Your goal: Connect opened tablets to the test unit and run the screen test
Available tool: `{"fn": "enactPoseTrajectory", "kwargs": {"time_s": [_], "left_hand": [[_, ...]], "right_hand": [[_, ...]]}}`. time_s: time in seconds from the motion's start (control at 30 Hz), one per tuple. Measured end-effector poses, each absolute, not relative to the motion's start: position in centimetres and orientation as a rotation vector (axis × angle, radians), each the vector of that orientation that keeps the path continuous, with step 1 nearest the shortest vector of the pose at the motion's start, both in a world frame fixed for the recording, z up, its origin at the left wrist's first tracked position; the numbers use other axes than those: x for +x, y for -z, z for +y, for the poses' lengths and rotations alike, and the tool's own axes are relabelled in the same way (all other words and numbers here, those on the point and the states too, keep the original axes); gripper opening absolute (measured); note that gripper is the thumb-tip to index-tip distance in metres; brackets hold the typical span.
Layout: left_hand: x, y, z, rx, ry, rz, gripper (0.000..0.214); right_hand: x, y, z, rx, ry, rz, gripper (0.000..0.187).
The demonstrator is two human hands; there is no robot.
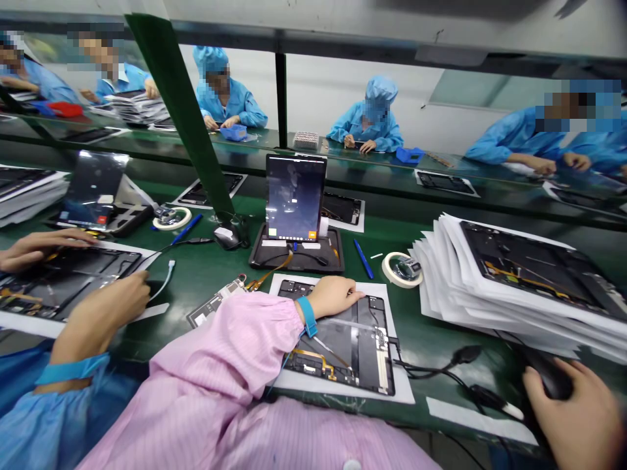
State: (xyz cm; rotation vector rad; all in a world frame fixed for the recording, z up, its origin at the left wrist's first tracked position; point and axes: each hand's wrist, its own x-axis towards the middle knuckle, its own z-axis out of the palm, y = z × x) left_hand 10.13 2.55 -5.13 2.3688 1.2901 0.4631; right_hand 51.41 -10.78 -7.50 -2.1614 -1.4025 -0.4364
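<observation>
My left hand (336, 297), with a blue wrist strap below it, lies palm down across the top of an opened tablet housing (362, 346). Its fingers are fairly straight and appear to hold nothing. Under the housing is a white paper sheet (404, 391), and a black cable (426, 372) plugs into the housing's right side. At the far right, my right hand (578, 411) is wrapped round a black computer mouse (551, 378). Behind the housing, a lit tablet screen (295, 199) stands upright in a black tray (313, 262), with an orange flex cable (274, 267) running out of it.
Paper-separated tablet housings form a tall stack (455, 287) at right. Near it are a tape roll (401, 269) and blue pen (363, 259). A circuit board (215, 301) lies left of my sleeve. A co-worker's hand (102, 307) works at left; a green post (181, 111) rises ahead.
</observation>
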Motion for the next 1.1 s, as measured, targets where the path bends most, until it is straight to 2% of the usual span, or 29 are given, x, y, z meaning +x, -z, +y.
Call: {"fn": "enactPoseTrajectory", "kwargs": {"time_s": [0.2, 0.33, 0.47, 0.53, 0.57, 0.67, 0.8, 0.87, 0.93, 1.1], "left_hand": [[10.0, 4.8, 2.3, 2.374, -0.458, 1.312, 0.044], [10.1, 4.8, 2.3, 2.380, -0.440, 1.320, 0.042], [10.1, 4.7, 2.2, 2.390, -0.400, 1.325, 0.042], [10.0, 4.7, 2.1, 2.397, -0.393, 1.327, 0.043], [10.0, 4.7, 2.2, 2.396, -0.391, 1.329, 0.044], [9.8, 4.9, 2.4, 2.372, -0.373, 1.332, 0.047], [9.7, 5.1, 2.5, 2.368, -0.364, 1.305, 0.051], [9.7, 5.2, 2.5, 2.379, -0.368, 1.304, 0.051], [9.7, 5.3, 2.4, 2.382, -0.366, 1.313, 0.050], [9.9, 5.2, 2.4, 2.381, -0.351, 1.343, 0.049]], "right_hand": [[51.2, 7.3, -11.1, -2.163, 0.554, -1.408, 0.050], [51.6, 7.4, -10.9, -2.050, 0.633, -1.503, 0.045], [46.0, 4.3, -11.3, -1.811, 0.793, -1.391, 0.035], [41.2, 2.4, -11.0, -1.645, 0.418, -1.574, 0.025], [38.8, 1.7, -10.5, -1.622, 0.077, -1.731, 0.024], [33.6, 1.2, -8.1, -1.679, -0.860, -2.002, 0.028], [32.3, 2.6, -5.8, -1.556, -1.615, -1.878, 0.040], [33.2, 2.8, -5.5, -1.494, -1.794, -1.758, 0.042], [34.6, 2.6, -5.7, -1.516, -1.813, -1.633, 0.042], [36.3, 1.6, -6.9, -1.489, -1.436, -1.365, 0.035]]}}
